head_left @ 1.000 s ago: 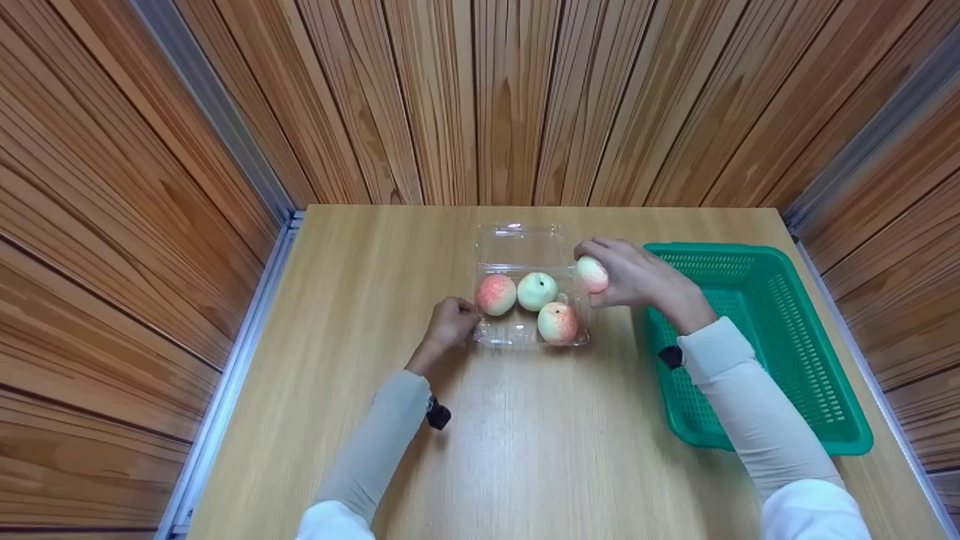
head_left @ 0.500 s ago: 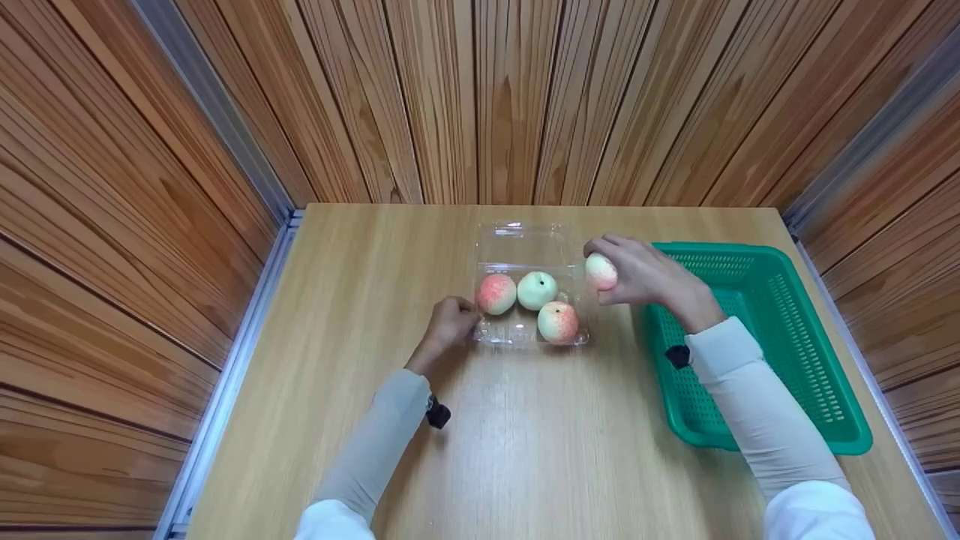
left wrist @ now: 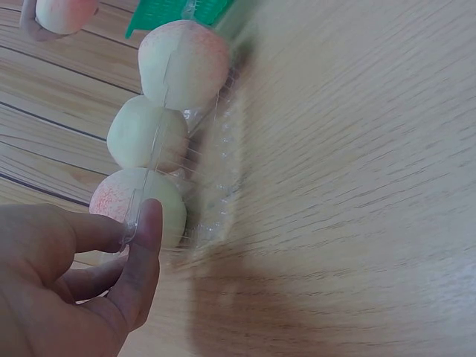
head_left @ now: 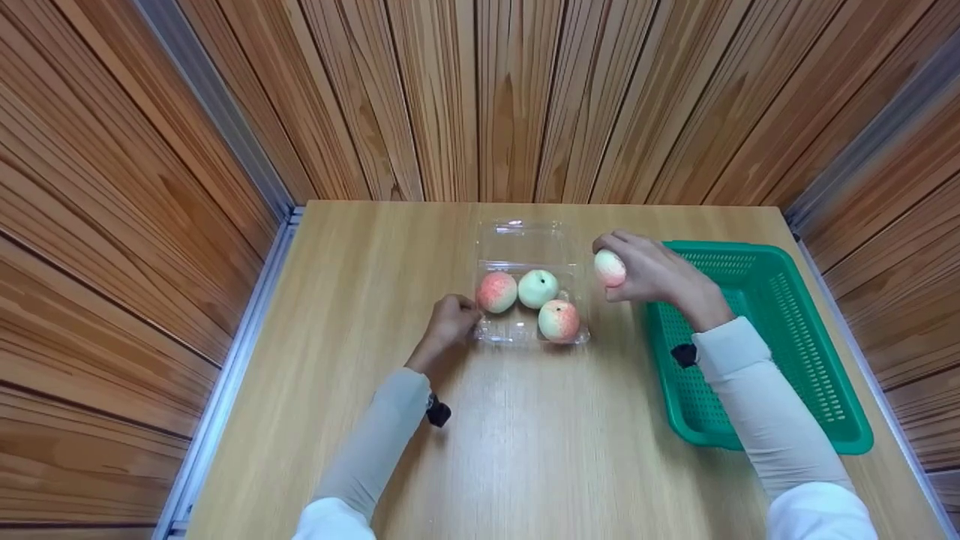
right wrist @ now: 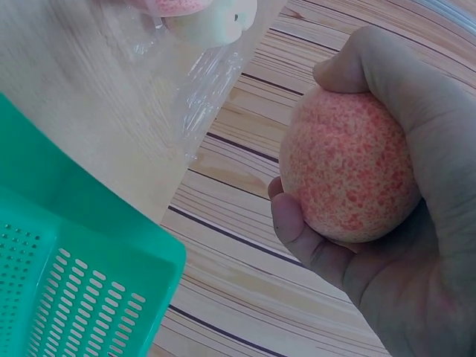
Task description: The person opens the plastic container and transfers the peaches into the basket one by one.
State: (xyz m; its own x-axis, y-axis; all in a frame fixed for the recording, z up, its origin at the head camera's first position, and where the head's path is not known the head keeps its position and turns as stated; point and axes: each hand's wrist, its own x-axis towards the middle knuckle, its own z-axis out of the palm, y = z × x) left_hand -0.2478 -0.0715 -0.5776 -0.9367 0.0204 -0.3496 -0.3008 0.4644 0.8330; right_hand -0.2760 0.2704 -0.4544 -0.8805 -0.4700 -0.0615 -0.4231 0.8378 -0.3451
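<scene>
Between thumb and fingers, my left hand (head_left: 450, 321) pinches the near left rim of a clear plastic clamshell box (head_left: 510, 330), its lid (head_left: 517, 244) laid back behind it. Inside the box sit three peaches: a redder one (head_left: 496, 292) at left, a pale one (head_left: 538, 289) in the middle and a blushed one (head_left: 559, 321) at the front right. My right hand (head_left: 656, 277) grips a fourth peach (right wrist: 353, 167), speckled red in the right wrist view. It is held up between the box and the green basket, with fingers and thumb curled round it.
A green plastic basket (head_left: 844, 390) with slotted walls stands on the right of the wooden table (head_left: 540, 442), partly under my right forearm. Wood-panelled walls (head_left: 510, 97) enclose the table at the back and both sides.
My right hand has moved right with its peach, away from the box and toward the basket. The left hand and the three peaches in the box have stayed put.
</scene>
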